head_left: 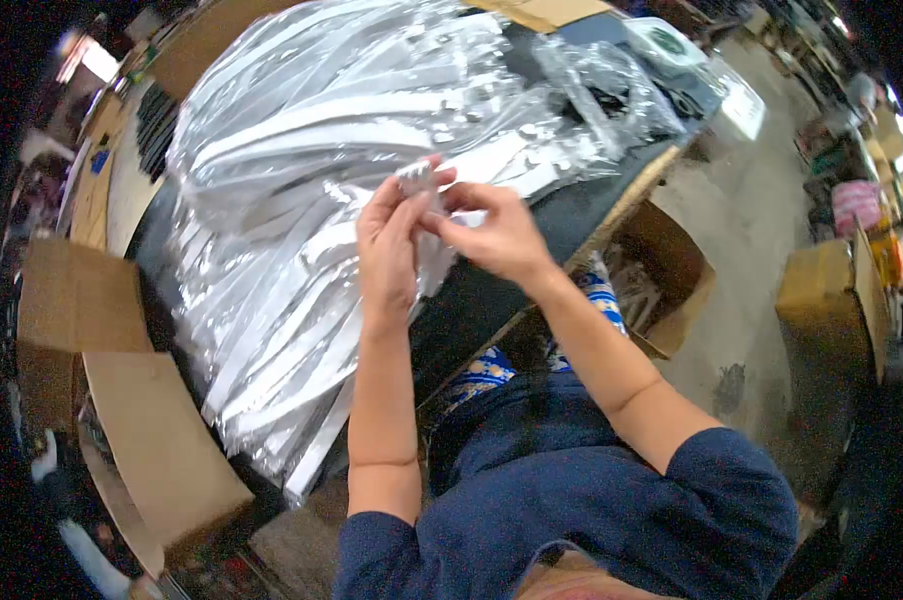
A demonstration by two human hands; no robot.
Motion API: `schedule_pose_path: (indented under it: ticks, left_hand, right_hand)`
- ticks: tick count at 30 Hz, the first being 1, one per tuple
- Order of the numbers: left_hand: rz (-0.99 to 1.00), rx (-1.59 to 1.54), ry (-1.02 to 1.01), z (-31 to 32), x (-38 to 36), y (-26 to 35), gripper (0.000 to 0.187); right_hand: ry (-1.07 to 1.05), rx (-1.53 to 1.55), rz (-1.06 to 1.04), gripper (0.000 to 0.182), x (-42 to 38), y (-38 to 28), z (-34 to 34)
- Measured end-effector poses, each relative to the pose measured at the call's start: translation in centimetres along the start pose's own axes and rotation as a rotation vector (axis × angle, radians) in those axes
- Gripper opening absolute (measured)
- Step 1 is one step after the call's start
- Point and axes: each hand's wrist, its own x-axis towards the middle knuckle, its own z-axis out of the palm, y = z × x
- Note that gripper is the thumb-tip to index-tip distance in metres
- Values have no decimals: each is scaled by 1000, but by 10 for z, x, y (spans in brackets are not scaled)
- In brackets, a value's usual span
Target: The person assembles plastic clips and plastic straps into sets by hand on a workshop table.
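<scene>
My left hand (388, 240) is closed around the end of a white belt in a clear plastic sleeve (414, 180), with a small shiny silvery part showing at the fingertips. My right hand (498, 232) pinches at the same end from the right, its thumb and fingers close to the left thumb. What lies between the right fingertips is partly hidden. Under and around both hands spreads a big pile of similar white strips in clear plastic (301, 130), which look like belts, on a dark-topped table (561, 225).
Open cardboard boxes stand at the left (161, 430) and under the table's right edge (686, 270). Another carton (821, 290) is across the floor. Crumpled clear plastic (621, 90) and dark scissors-like handles (683, 102) lie at the table's far right. Part of another person's arm (91, 555) shows at lower left.
</scene>
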Motion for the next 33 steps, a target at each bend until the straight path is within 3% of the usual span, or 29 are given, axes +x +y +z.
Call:
schedule_pose_path:
  ticks: [1, 4, 8, 13, 18, 21, 22, 25, 29, 31, 33]
  left_hand:
    - [-18, -54, -6, -1, 2, -2, 33]
    - [23, 34, -12, -2, 2, -2, 34]
    - [-58, 14, -85, 4, -2, -5, 38]
    - [-57, 49, -124, 7, -3, -3, 37]
    - [-62, 38, -177, 5, -7, 3, 29]
    - [-114, 59, -113, 5, -9, 3, 24]
    - [-47, 189, -77, 6, -9, 1, 26]
    - [10, 323, -52, 10, -6, 0, 26]
    - [-33, 259, -30, 15, -7, 0, 25]
    - [-35, 264, -51, 14, -7, -1, 25]
    - [-34, 291, -40, 12, -7, 0, 27]
  right_hand:
    - [23, -142, -24, 20, 1, -3, -7]
    - [128, 73, 68, 19, 7, -8, -30]
    - [188, 53, -127, 24, 20, -19, -30]
    - [83, -59, -286, 19, 32, -16, -27]
    - [107, 90, -203, 16, 30, -16, -22]
    - [90, 215, -96, 15, 26, -18, -16]
    - [89, 286, -38, 15, 26, -20, -17]
    - [159, 197, -188, 16, 28, -15, -17]
    - [178, 193, -174, 13, 29, -19, -32]
    - [153, -27, -262, 13, 36, -7, -50]
    - [327, -111, -323, 15, 53, 17, -85]
